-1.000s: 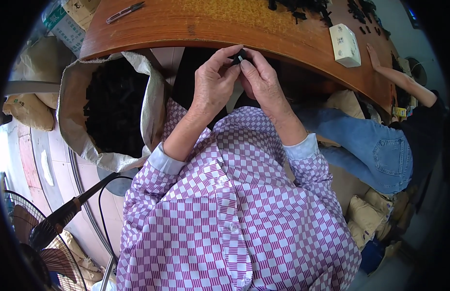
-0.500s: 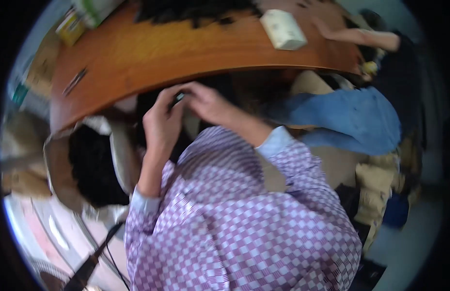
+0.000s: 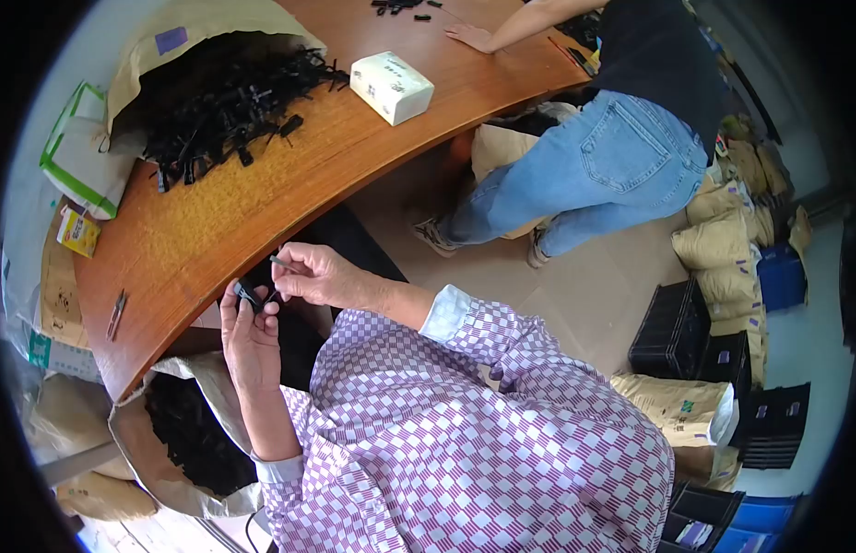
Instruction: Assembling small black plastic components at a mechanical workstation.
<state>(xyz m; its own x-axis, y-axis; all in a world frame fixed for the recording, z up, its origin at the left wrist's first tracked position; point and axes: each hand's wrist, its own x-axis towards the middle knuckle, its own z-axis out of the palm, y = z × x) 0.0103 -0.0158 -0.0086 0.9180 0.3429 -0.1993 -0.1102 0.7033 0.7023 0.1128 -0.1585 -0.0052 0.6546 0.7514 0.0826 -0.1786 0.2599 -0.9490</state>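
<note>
In front of the curved edge of the wooden table (image 3: 289,175), both my hands are raised close together. My left hand (image 3: 253,346) has its fingers closed around a small black plastic part (image 3: 247,294). Just to the right, my right hand (image 3: 324,278) pinches a thin dark strip (image 3: 285,265) between thumb and fingertips. The strip's exact kind is too small to make out. Beyond my hands, many similar black parts (image 3: 230,120) spill from a large paper sack (image 3: 220,20) onto the table.
Below my left forearm stands an open sack (image 3: 133,429) of black pieces. A cutter-like tool (image 3: 117,315) and a white tissue pack (image 3: 391,88) lie on the table. Another person in jeans (image 3: 612,147) leans a hand on it. Black crates (image 3: 669,327) and full sacks (image 3: 714,244) stand right.
My view has swung, bringing the paper sack and the spilled parts into sight. My fingertips, together before, are now slightly apart, with the strip showing in my right hand.
</note>
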